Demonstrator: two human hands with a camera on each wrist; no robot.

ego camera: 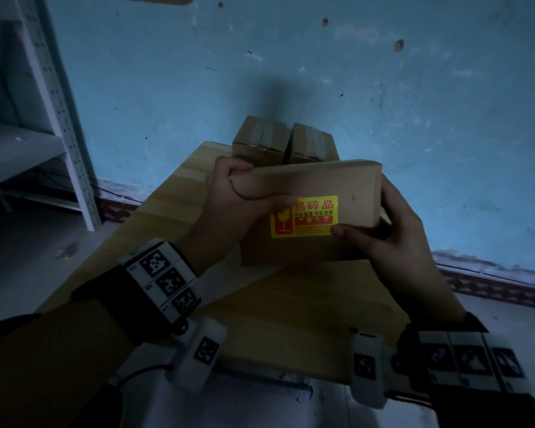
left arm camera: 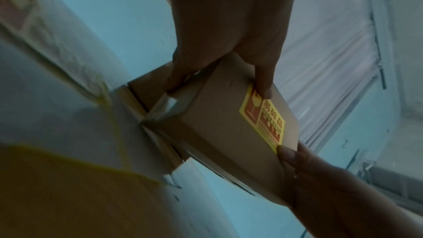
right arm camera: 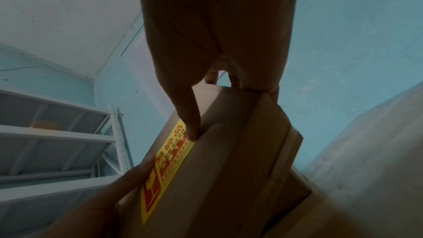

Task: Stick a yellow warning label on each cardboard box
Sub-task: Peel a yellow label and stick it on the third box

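here both hands hold one cardboard box [ego camera: 309, 211] up above the wooden worktop [ego camera: 179, 193], tilted so its broad face looks toward the head camera. a yellow label [ego camera: 304, 216] with red print and a red broken-glass mark sits on that face, a little left of the middle. the left hand [ego camera: 232, 199] grips the box's left end: its fingers curl over the upper left corner and its thumb lies flat across the face, the tip touching the label's upper left edge. the right hand [ego camera: 393, 230] wraps the right end, fingers behind the box and out of sight, while its thumb presses on the label's lower right corner.

from the left wrist view the same box [left arm camera: 219, 133] shows a taped end, with the label [left arm camera: 263, 117] pinned between the left thumb above and the right hand [left arm camera: 325, 184] below. in the right wrist view the right hand [right arm camera: 213, 52] reaches down over the box [right arm camera: 228, 169], its thumb tip resting at the near end of the label [right arm camera: 169, 162], and the left hand [right arm camera: 109, 196] comes in at the far end.

behind the held box, two more boxes [ego camera: 283, 140] stand side by side at the back of the worktop, close against the blue wall [ego camera: 414, 88]; their tops carry strips of tape. whether they have labels cannot be told from here. a white metal shelf rack [ego camera: 59, 118] stands to the left. both wrists wear bands with black and white square markers
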